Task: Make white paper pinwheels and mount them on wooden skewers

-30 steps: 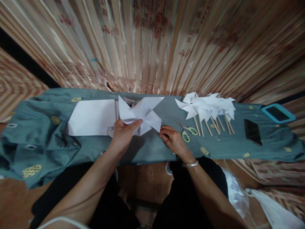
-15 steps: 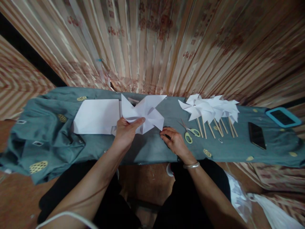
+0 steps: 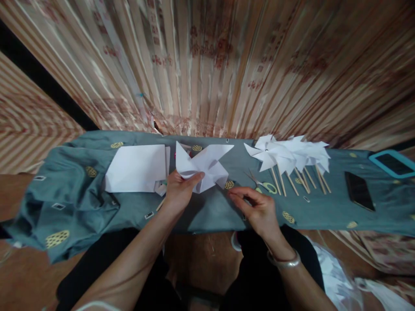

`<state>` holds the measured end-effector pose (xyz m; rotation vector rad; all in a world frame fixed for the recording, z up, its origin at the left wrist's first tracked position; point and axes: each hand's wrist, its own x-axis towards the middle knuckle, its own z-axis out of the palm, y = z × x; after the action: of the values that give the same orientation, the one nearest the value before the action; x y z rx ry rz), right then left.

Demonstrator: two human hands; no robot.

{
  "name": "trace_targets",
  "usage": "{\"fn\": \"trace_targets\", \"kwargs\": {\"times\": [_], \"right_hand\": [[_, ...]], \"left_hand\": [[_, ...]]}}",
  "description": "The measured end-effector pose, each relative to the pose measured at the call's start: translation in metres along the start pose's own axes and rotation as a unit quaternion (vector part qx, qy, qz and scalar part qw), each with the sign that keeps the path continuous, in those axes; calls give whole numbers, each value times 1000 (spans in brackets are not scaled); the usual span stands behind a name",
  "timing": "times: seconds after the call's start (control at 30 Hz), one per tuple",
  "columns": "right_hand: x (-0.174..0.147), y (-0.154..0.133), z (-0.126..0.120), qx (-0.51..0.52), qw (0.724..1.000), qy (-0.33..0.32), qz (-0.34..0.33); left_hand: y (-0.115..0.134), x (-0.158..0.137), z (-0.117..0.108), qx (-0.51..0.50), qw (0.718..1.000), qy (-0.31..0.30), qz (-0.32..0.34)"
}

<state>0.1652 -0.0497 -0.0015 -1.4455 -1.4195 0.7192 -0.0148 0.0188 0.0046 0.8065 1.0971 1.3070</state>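
A white paper pinwheel (image 3: 207, 166) is held up over the cloth by my left hand (image 3: 181, 190), its thumb pressed near the pinwheel's centre. To the right, my right hand (image 3: 256, 207) has its thumb and index finger pinched together, just apart from the pinwheel's lower right blade. Whatever lies between those fingertips is too small to make out. Close beyond the right hand lie scissors (image 3: 268, 187) with green handles, blades pointing up and left.
Several finished pinwheels (image 3: 288, 153) on wooden sticks overlap at the right. A stack of white paper (image 3: 136, 168) lies at the left. Farther right are a dark phone (image 3: 359, 190) and a blue-framed tablet (image 3: 394, 163). A grey-green cloth (image 3: 207, 216) covers the narrow table before a curtain.
My right hand has moved right and down, away from the pinwheel's blade, and now partly covers the scissors' handle. The left hand keeps its hold. The whole view has shifted slightly.
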Motion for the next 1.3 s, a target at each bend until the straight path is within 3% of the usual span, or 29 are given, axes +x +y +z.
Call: {"fn": "trace_targets", "kwargs": {"times": [0.2,0.37,0.53,1.3], "right_hand": [[-2,-19,11,53,998,-17,-43],[-2,-9,11,-47,988,50,-137],[2,-2,8,-116,974,94,-172],[8,12,9,22,998,25,-50]], "left_hand": [[-13,-1,10,52,998,-32,21],[-20,-6,18,57,996,-69,13],[-21,-12,21,67,995,-72,9],[-27,-17,19,94,990,-98,28]]}}
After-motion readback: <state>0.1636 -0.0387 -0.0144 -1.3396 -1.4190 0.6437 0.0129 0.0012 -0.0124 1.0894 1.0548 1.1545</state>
